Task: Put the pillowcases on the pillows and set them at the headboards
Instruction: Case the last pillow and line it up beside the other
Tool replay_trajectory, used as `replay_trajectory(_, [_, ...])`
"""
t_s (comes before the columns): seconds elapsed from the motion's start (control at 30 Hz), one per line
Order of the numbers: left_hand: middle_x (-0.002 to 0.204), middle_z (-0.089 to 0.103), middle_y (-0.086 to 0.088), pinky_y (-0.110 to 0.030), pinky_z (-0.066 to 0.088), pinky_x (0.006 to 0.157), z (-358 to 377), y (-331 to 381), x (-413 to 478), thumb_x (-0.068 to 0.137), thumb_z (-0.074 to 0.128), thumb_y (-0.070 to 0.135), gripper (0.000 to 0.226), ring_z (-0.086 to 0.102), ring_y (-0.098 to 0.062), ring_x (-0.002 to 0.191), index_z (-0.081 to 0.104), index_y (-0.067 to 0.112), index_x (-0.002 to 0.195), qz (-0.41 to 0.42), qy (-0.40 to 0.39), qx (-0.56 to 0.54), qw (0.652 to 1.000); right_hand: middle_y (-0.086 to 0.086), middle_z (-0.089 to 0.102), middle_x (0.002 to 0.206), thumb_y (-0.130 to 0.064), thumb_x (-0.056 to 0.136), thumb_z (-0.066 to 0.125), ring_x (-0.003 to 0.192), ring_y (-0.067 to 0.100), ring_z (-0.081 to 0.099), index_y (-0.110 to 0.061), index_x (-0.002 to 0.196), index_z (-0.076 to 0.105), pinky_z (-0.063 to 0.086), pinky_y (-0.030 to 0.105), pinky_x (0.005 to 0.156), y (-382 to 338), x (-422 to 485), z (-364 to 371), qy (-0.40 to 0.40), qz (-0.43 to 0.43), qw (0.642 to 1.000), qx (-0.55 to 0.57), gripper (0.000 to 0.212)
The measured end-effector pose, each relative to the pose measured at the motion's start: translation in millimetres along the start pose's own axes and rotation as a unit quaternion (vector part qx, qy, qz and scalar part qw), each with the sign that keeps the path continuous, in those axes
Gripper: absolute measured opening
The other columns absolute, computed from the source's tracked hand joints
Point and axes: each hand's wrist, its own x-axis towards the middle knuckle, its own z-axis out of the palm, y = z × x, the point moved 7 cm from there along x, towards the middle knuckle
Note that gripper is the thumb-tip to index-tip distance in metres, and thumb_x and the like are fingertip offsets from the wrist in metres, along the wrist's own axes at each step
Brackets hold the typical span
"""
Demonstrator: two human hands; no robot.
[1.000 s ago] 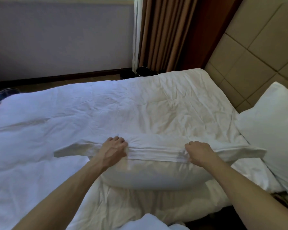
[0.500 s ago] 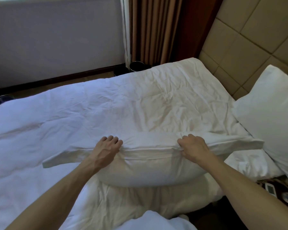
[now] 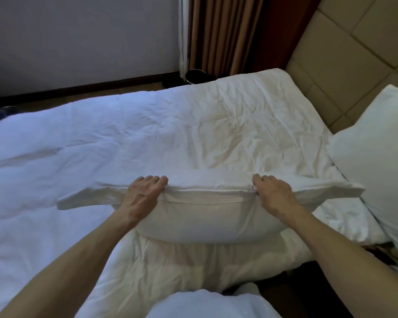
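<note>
A white pillow in its white pillowcase lies across the near side of the bed, long edge toward me. My left hand grips the far seam left of centre, fingers curled over the fabric. My right hand grips the same seam right of centre. The flat pillowcase borders stick out past both hands. A second white cased pillow leans against the padded beige headboard at the right.
A rumpled white duvet covers the bed. Brown curtains hang at the back, with a dark round bin on the floor below. A folded white cloth lies at the bottom edge. Small items sit on a dark surface at lower right.
Both hands keep their grip on the pillow's far seam. The pillow has shifted slightly away from me and flattened; my view has turned a little to the right.
</note>
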Motion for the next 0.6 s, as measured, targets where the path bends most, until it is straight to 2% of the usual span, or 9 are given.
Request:
replay_trajectory(0.1, [0.074,0.06,0.001,-0.035,0.041,0.06,-2,11,2,0.073,0.054,0.004,0.029,0.057,-0.025,0.068,0.064,0.021,0.094,-0.025,-0.017,0.0,1.0,0.003,0.061,0.1,-0.017,0.09,0.056,0.092,0.024,0.057,-0.019,0.108,0.052,0.034,0.033,0.066,16,8,12,-0.033,0.001,0.999,0.015,0.019])
replay_trajectory(0.23, [0.073,0.062,0.001,-0.032,0.036,0.059,-15,23,20,0.074,0.063,0.001,0.026,0.058,-0.026,0.069,0.065,0.022,0.09,-0.096,-0.05,0.025,0.994,-0.001,0.06,0.091,-0.02,0.09,0.056,0.081,0.023,0.057,-0.022,0.09,0.055,0.035,0.031,0.062,38,24,14,-0.046,-0.029,0.997,0.046,0.003])
replay_trajectory(0.4, [0.085,0.063,0.002,-0.029,0.033,0.056,-31,49,42,0.084,0.062,0.015,0.017,0.061,-0.027,0.078,0.065,0.028,0.095,-0.171,-0.076,0.071,0.98,-0.003,0.057,0.081,-0.014,0.085,0.054,0.074,0.023,0.055,-0.026,0.084,0.056,0.034,0.029,0.057,74,53,7,-0.12,-0.093,0.984,0.095,0.012])
replay_trajectory(0.5, [0.089,0.064,0.003,-0.03,0.038,0.058,-48,64,59,0.084,0.061,0.016,0.02,0.062,-0.026,0.083,0.064,0.029,0.099,-0.2,-0.07,0.09,0.973,-0.001,0.057,0.078,-0.012,0.084,0.054,0.071,0.025,0.055,-0.024,0.081,0.055,0.029,0.028,0.051,99,65,-4,-0.106,-0.13,0.981,0.096,0.012])
replay_trajectory(0.6, [0.092,0.065,0.004,-0.03,0.037,0.06,-68,83,78,0.087,0.059,0.017,0.02,0.062,-0.026,0.087,0.062,0.03,0.102,-0.204,-0.063,0.107,0.971,0.002,0.062,0.081,-0.012,0.082,0.054,0.072,0.027,0.058,-0.023,0.082,0.059,0.036,0.031,0.054,126,78,-18,-0.086,-0.146,0.979,0.11,0.012])
